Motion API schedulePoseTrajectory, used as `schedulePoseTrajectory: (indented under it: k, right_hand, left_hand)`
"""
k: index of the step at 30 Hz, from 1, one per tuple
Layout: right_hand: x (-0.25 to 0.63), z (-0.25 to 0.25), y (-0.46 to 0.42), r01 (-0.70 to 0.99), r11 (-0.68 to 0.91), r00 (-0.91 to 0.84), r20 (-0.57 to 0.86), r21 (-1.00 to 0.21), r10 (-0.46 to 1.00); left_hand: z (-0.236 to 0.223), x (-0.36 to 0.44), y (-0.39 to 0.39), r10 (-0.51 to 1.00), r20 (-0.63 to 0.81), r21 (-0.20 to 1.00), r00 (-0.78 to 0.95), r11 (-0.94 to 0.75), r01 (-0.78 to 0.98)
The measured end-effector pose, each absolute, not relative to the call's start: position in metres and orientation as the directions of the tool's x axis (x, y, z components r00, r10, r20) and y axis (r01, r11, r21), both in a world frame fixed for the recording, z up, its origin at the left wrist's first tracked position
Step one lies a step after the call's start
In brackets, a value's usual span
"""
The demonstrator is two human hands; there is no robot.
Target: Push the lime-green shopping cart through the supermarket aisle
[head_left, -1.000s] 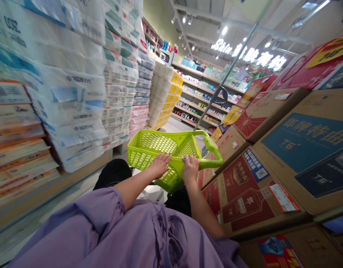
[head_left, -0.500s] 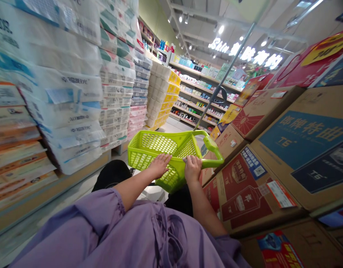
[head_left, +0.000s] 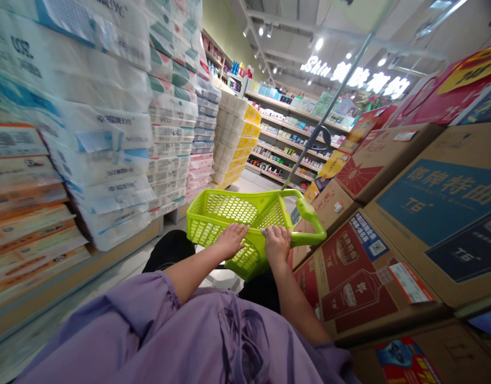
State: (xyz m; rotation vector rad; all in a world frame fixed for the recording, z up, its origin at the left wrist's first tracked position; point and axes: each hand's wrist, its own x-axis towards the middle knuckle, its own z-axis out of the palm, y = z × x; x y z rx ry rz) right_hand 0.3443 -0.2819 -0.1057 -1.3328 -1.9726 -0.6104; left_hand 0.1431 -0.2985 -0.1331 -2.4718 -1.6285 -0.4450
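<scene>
A lime-green plastic shopping cart (head_left: 247, 258) with mesh sides stands in front of my body, and the part of its basket that I see holds nothing. My left hand (head_left: 231, 241) lies over the near rim, fingers across the top and thumb against the outer side. Farther right on that rim, my right hand (head_left: 278, 244) curls its fingers round the edge. A small greyish thing shows at its left side, too small to make out. The cart's looped green handle (head_left: 309, 216) juts out to the right, and a thin pole (head_left: 329, 109) slants up behind it.
Wrapped tissue packs (head_left: 113, 128) are piled high along the left. Liquor cartons (head_left: 359, 274) with price tags line the right, close to the cart handle. A pale tiled aisle floor (head_left: 249, 181) leads to stocked shelves (head_left: 287, 128) at the far end.
The cart, both hands and the surroundings sit slightly farther right and lower in the picture. Both hands keep their places on the rim.
</scene>
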Motion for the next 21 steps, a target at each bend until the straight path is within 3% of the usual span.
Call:
schedulePoseTrajectory:
  k: [8,16,21]
  right_hand:
    - [0.315,-0.106,-0.287,0.899,0.434,-0.355,0.657,0.047,0.665]
    - [0.353,-0.090,-0.289,0.966,0.257,-0.158,0.712,-0.034,0.685]
    - [0.316,-0.108,-0.285,0.934,0.354,-0.294,0.649,0.041,0.701]
  left_hand:
    - [-0.131,0.141,-0.296,0.877,0.310,0.043,0.368,-0.399,0.916]
    - [-0.124,0.145,-0.303,0.901,0.277,0.068,0.333,-0.364,0.929]
    - [-0.119,0.140,-0.305,0.912,0.264,0.085,0.314,-0.346,0.934]
